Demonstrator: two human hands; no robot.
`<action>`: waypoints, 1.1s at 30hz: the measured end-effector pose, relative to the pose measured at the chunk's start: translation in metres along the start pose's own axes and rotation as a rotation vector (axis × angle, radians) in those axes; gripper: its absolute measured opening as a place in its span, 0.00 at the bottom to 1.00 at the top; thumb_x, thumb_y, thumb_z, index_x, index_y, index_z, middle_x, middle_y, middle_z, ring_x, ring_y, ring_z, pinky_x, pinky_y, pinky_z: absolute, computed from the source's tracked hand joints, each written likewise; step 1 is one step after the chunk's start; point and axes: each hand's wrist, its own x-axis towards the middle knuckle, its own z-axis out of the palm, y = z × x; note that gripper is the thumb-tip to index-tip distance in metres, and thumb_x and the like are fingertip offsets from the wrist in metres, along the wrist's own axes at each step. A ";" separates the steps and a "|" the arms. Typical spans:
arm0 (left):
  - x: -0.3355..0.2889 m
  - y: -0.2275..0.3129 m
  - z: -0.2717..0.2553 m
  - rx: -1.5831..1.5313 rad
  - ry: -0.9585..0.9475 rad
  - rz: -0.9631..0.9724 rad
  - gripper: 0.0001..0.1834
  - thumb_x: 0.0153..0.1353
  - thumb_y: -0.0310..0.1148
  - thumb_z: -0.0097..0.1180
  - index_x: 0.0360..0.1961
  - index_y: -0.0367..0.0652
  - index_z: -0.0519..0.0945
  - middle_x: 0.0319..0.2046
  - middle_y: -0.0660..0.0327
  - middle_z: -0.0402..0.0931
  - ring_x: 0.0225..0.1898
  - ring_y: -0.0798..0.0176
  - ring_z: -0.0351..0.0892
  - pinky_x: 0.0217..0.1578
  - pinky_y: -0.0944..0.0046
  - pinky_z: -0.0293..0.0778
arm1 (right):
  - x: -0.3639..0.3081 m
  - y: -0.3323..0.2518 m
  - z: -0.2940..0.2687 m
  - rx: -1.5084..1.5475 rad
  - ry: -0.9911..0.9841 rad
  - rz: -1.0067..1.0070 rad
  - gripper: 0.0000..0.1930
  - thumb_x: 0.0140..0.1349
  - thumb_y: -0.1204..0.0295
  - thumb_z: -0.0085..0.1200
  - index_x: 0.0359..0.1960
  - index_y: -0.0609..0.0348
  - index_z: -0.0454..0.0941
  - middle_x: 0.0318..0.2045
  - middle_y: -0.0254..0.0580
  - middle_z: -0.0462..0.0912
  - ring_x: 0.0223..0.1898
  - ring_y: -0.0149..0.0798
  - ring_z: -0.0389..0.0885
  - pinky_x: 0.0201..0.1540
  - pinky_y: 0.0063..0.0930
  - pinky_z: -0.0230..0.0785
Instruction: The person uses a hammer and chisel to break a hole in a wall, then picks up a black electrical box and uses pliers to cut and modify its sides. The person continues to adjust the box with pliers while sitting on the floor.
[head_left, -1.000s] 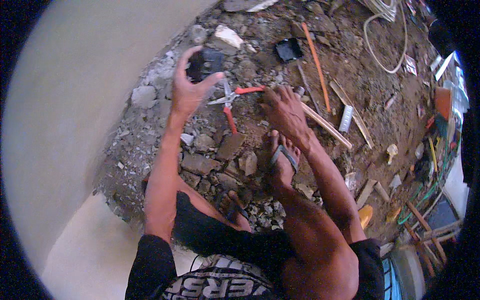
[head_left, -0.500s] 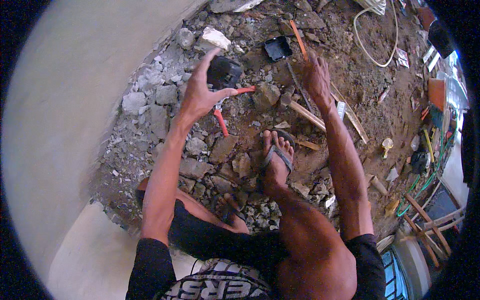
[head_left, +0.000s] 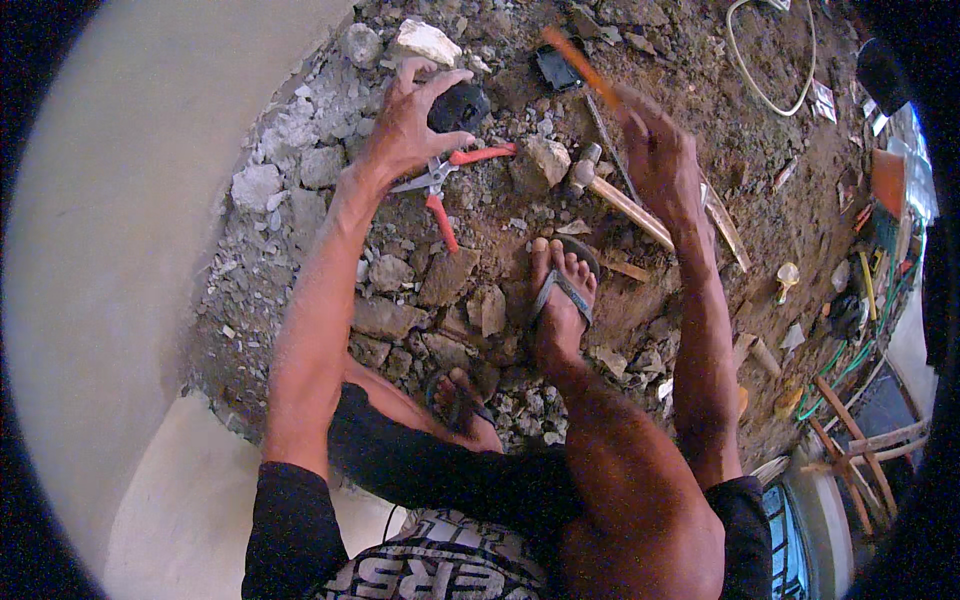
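Observation:
My left hand curves around a black plastic box, thumb on its lower edge and fingers along its upper side. Just below that hand, red-handled cutters lie spread on the rubble. My right hand is closed on a thin orange strip, blurred by motion, which sticks out up and to the left. Behind the strip sits a second, square black box. A hammer with a wooden handle lies beside my right wrist, along with a narrow dark metal strip.
Broken stones and grey rubble cover the ground along a pale wall on the left. My sandalled foot is near the middle. A pale hose, green cord and wooden pieces lie to the right.
My left fingers have bent in around the black box. My right hand has tilted the orange strip further left, across the second box. The view has shifted slightly.

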 end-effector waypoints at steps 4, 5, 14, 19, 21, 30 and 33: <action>0.000 0.004 -0.009 0.152 -0.132 -0.026 0.43 0.42 0.41 0.75 0.63 0.59 0.73 0.57 0.51 0.66 0.60 0.43 0.66 0.64 0.48 0.64 | -0.039 -0.054 0.004 0.183 -0.310 0.304 0.14 0.69 0.69 0.52 0.52 0.58 0.81 0.42 0.55 0.85 0.41 0.46 0.86 0.43 0.39 0.75; -0.001 0.005 -0.007 0.166 -0.112 -0.023 0.43 0.42 0.41 0.75 0.63 0.59 0.73 0.57 0.51 0.66 0.60 0.43 0.66 0.64 0.48 0.64 | -0.042 -0.055 0.008 0.122 -0.334 0.284 0.13 0.69 0.69 0.52 0.51 0.58 0.82 0.42 0.56 0.84 0.42 0.49 0.85 0.43 0.39 0.75; 0.001 -0.011 0.006 0.217 0.003 0.066 0.42 0.43 0.37 0.73 0.63 0.59 0.72 0.55 0.50 0.67 0.59 0.43 0.69 0.60 0.47 0.69 | -0.053 -0.050 0.044 -0.129 -0.373 0.031 0.25 0.58 0.79 0.49 0.60 0.53 0.70 0.39 0.57 0.79 0.38 0.61 0.80 0.38 0.49 0.73; 0.008 -0.018 -0.001 0.060 -0.096 0.092 0.41 0.46 0.36 0.72 0.64 0.59 0.71 0.53 0.51 0.69 0.59 0.45 0.70 0.62 0.51 0.67 | -0.046 -0.052 0.057 -0.115 -0.248 -0.166 0.27 0.56 0.80 0.50 0.61 0.59 0.69 0.44 0.58 0.81 0.45 0.60 0.80 0.42 0.48 0.76; 0.010 -0.020 -0.002 0.066 -0.118 0.105 0.39 0.48 0.39 0.71 0.64 0.58 0.71 0.54 0.51 0.69 0.60 0.45 0.69 0.62 0.50 0.66 | -0.046 -0.054 0.059 -0.163 -0.271 -0.188 0.25 0.58 0.79 0.49 0.61 0.59 0.68 0.44 0.57 0.80 0.46 0.59 0.81 0.43 0.49 0.76; 0.019 -0.031 0.008 0.263 -0.193 0.190 0.39 0.53 0.44 0.68 0.65 0.58 0.64 0.59 0.47 0.64 0.63 0.35 0.64 0.62 0.41 0.64 | -0.037 -0.049 0.086 -0.352 -0.274 -0.241 0.24 0.59 0.77 0.49 0.60 0.67 0.67 0.43 0.58 0.79 0.41 0.56 0.83 0.39 0.46 0.79; 0.018 -0.029 0.006 0.309 -0.247 0.134 0.41 0.51 0.46 0.69 0.65 0.58 0.63 0.59 0.45 0.64 0.64 0.34 0.62 0.62 0.39 0.64 | -0.033 -0.048 0.093 -0.401 -0.244 -0.302 0.24 0.59 0.76 0.50 0.59 0.67 0.67 0.41 0.57 0.79 0.40 0.55 0.83 0.36 0.45 0.79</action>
